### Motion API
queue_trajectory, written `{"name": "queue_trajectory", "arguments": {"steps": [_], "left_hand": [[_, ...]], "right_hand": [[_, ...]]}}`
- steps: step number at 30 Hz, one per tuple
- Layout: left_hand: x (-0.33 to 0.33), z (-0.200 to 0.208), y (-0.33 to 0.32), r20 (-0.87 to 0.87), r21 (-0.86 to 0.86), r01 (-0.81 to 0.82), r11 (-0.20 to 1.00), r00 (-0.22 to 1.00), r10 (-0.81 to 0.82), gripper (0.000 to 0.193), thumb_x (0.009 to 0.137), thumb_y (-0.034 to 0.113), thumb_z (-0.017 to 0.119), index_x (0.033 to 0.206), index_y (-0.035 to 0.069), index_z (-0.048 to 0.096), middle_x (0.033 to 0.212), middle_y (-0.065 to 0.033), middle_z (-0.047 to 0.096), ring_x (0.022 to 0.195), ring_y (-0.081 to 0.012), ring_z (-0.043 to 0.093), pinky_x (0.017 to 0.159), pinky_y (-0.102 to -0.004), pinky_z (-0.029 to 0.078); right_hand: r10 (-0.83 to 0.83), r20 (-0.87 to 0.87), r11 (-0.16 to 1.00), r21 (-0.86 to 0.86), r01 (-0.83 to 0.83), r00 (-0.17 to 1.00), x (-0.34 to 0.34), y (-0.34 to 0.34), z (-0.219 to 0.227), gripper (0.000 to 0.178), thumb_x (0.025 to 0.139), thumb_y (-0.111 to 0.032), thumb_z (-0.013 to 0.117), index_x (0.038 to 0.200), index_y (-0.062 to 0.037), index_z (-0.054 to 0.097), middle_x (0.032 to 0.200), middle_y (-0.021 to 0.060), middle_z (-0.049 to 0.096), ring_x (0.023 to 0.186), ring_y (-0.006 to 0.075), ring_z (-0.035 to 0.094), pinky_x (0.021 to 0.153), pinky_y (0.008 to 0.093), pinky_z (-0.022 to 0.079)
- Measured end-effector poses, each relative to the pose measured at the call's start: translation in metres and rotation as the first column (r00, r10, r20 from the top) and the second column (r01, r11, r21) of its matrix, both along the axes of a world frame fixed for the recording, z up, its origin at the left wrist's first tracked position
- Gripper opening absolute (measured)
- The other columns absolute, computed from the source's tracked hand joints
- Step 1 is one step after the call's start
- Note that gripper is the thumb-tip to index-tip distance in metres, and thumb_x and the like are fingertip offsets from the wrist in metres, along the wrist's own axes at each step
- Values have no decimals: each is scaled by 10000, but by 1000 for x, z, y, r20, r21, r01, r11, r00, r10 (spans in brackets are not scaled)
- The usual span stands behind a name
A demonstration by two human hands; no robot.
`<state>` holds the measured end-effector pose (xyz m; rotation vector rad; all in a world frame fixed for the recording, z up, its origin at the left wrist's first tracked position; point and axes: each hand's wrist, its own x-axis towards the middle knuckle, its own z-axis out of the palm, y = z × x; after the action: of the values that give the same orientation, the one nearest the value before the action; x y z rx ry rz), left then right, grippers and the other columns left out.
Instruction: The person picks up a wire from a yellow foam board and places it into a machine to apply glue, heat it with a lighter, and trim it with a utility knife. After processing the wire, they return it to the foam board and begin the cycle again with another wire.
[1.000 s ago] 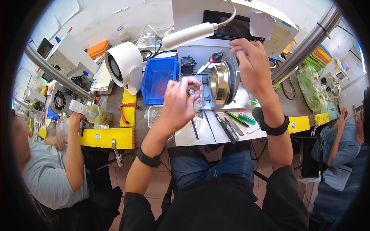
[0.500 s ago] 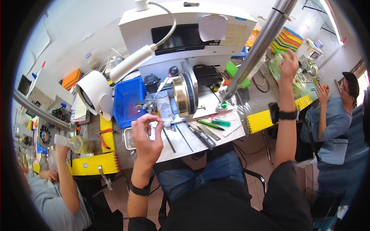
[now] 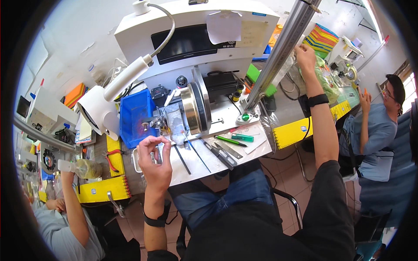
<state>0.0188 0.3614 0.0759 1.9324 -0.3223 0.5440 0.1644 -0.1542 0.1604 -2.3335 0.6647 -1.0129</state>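
My left hand is raised over the near left of the white work board, its fingers curled and thumb and forefinger brought together. Whatever may be between those fingertips is too small to make out. Just beyond it is a small metal fixture, in front of a wheel with a brass-coloured rim. Far out on the right, my right hand has its fingers bent downward beside the metal post. Clear plastic lies by its fingertips, and a green plastic bag is to its right. Its grip is unclear.
A blue tray and white lamp stand left of the wheel. A green pen, tweezers and dark rods lie on the board. Red-handled pliers rest at left. Co-workers sit on both sides.
My right hand has moved left and farther away, from over the green bag to beside the post. My left hand stays curled near the fixture. The whole view has shifted slightly.
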Motion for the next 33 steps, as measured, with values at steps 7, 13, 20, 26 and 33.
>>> {"name": "queue_trajectory", "arguments": {"steps": [7, 13, 20, 26, 33], "left_hand": [[-1, -6, 5, -2, -39, -3, 999, 1000, 3, 246, 822, -25, 682, 990, 38, 513, 910, -51, 644, 620, -80, 420, 560, -225, 330], [-4, -7, 11, -6, -35, -24, 999, 1000, 24, 256, 826, -30, 685, 1007, 34, 516, 916, -44, 635, 652, -72, 452, 555, -227, 337], [5, -11, 1, -49, -166, 27, 986, 998, -36, 266, 815, -2, 709, 1016, 41, 540, 929, -52, 637, 752, -96, 584, 569, -228, 385], [3, -18, 8, -75, -198, 58, 979, 994, -74, 294, 835, -34, 687, 1011, 56, 469, 938, -53, 663, 647, -17, 418, 571, -169, 305], [6, -20, 11, -115, -293, 116, 949, 981, -156, 322, 828, -49, 691, 1016, 57, 453, 934, -73, 664, 658, -11, 427, 568, -167, 292]], "right_hand": [[-27, 828, 980, 132, -149, 560, -67, 54, 41, 361, 871, -326, 654, 982, 17, 641, 643, 6, 497, 576, 116, 481, 562, 276, 400], [7, 859, 544, 426, -723, 512, -147, 102, 15, 347, 920, -230, 552, 1119, 54, 562, 617, -8, 389, 481, 88, 318, 475, 251, 267], [379, 713, 2, 636, -772, 589, -200, 205, -13, 639, 971, -396, 458, 1342, 119, 383, 842, 134, 588, 507, 114, 414, 473, 236, 342], [656, 484, 189, 638, -747, 579, -185, 294, -64, 865, 890, -701, 415, 1200, 99, 528, 859, 183, 651, 602, 218, 600, 486, 278, 482], [664, 435, 478, 379, -792, 608, -156, 326, -86, 670, 909, -545, 443, 936, 95, 641, 851, 216, 665, 733, 301, 667, 674, 379, 543]]}}
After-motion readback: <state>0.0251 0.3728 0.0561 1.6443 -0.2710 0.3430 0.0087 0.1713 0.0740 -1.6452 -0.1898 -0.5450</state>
